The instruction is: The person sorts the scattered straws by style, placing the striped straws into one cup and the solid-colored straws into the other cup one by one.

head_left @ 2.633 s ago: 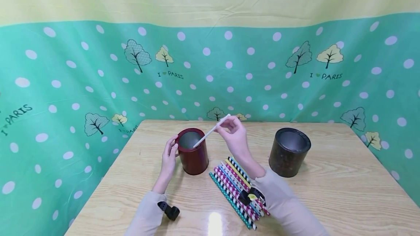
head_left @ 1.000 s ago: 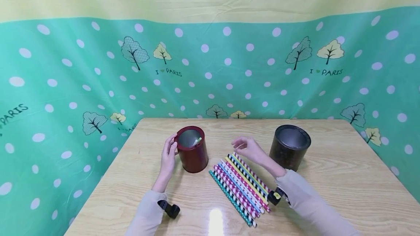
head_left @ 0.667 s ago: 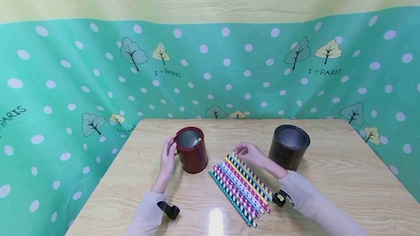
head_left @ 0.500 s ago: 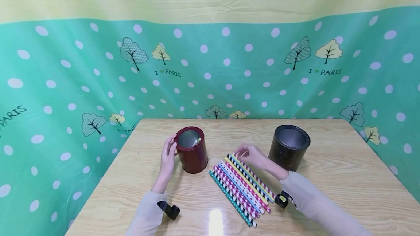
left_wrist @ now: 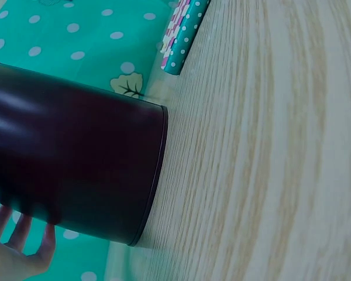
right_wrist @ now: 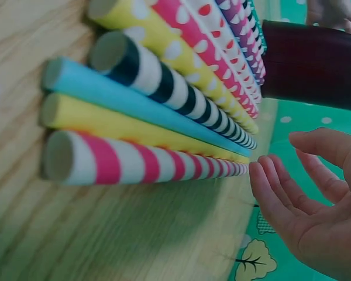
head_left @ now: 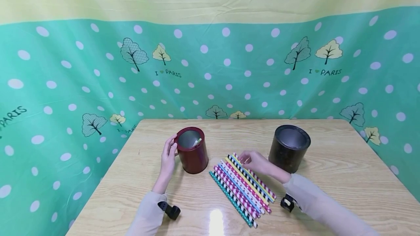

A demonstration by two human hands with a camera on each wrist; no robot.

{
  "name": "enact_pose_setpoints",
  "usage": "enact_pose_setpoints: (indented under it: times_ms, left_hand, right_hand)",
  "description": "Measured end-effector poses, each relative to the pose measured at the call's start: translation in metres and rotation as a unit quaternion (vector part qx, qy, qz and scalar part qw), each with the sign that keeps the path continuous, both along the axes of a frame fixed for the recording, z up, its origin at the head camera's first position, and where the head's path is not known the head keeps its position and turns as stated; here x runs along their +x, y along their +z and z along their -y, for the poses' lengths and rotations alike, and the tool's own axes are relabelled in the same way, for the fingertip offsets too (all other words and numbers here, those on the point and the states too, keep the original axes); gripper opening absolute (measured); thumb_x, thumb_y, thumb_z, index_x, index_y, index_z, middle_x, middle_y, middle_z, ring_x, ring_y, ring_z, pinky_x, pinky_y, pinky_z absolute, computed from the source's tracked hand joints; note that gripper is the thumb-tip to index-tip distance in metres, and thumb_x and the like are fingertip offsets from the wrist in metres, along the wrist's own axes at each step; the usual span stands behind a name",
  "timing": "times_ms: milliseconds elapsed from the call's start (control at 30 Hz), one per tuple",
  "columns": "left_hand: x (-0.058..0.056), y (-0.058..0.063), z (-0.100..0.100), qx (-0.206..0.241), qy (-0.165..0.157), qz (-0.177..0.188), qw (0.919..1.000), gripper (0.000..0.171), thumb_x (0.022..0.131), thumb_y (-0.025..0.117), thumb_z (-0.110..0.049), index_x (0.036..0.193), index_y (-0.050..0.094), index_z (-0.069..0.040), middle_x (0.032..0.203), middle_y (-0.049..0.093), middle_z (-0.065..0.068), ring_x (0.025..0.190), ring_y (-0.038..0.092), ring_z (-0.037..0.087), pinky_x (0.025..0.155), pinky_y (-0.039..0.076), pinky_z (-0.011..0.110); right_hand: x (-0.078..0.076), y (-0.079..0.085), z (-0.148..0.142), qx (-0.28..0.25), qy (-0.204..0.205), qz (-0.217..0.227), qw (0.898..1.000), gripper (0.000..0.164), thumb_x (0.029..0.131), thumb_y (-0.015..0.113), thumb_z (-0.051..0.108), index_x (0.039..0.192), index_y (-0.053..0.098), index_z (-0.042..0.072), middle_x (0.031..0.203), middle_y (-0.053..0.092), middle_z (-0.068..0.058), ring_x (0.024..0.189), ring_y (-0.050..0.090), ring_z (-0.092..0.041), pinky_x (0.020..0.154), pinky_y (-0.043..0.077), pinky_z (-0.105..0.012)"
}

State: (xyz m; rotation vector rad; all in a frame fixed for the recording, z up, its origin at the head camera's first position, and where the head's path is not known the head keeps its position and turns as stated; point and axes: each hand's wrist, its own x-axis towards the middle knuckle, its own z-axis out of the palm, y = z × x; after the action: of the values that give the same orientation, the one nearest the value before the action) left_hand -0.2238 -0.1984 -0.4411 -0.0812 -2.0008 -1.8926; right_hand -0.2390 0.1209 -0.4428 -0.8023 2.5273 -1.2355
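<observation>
Touches red can (head_left: 194,161) with loosely spread left hand (head_left: 168,159); poises right hand (head_left: 255,162), with thumb and fingers apart, near far ends of straws (head_left: 242,187) laid on bench (head_left: 115,192) at can's four o'clock.

Wide lane between red can (head_left: 194,159) and dark can (head_left: 288,156), back to the table (head_left: 236,130) edge; curtain (head_left: 226,83) walls it off behind. Left hand (head_left: 168,160) blocks red can's left side; narrow gap from its right side to the straws (head_left: 242,188). Straws packed close, little finger room. Right hand (head_left: 254,162) clearance to them: hard to judge.
</observation>
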Motion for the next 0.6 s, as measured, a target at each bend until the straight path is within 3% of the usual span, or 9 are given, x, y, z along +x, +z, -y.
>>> enact_pose_setpoints:
  times_ms: [200, 333, 600]
  left_hand:
    - [0.004, 0.007, -0.002, 0.003, -0.003, 0.005, 1.0000, 0.034, 0.094, 0.038, -0.010, 0.128, 0.041, -0.004, 0.110, 0.047, 0.003, 0.095, 0.046, 0.003, 0.076, 0.040, 0.036]
    - [-0.002, -0.002, 0.001, 0.003, -0.004, -0.001, 1.0000, 0.035, 0.095, 0.040, -0.016, 0.128, 0.042, -0.007, 0.111, 0.047, 0.003, 0.097, 0.046, 0.004, 0.075, 0.040, 0.034]
    - [-0.001, -0.001, 0.001, 0.001, -0.001, 0.005, 1.0000, 0.034, 0.095, 0.039, -0.014, 0.128, 0.042, -0.007, 0.112, 0.047, 0.004, 0.097, 0.046, 0.003, 0.076, 0.040, 0.035]
  right_hand:
    - [0.003, -0.003, -0.002, 0.008, -0.005, 0.020, 1.000, 0.020, 0.079, 0.056, -0.002, 0.099, 0.058, -0.003, 0.087, 0.059, -0.012, 0.075, 0.055, -0.019, 0.059, 0.046, -0.025]
    - [0.003, -0.008, -0.003, 0.021, -0.014, 0.030, 0.999, 0.020, 0.080, 0.057, 0.000, 0.100, 0.058, -0.002, 0.088, 0.059, -0.009, 0.075, 0.055, -0.017, 0.061, 0.046, -0.025]
    - [0.005, -0.008, -0.005, 0.038, -0.006, 0.009, 0.999, 0.022, 0.080, 0.057, -0.002, 0.101, 0.059, -0.004, 0.088, 0.059, -0.010, 0.076, 0.056, -0.017, 0.062, 0.045, -0.025]
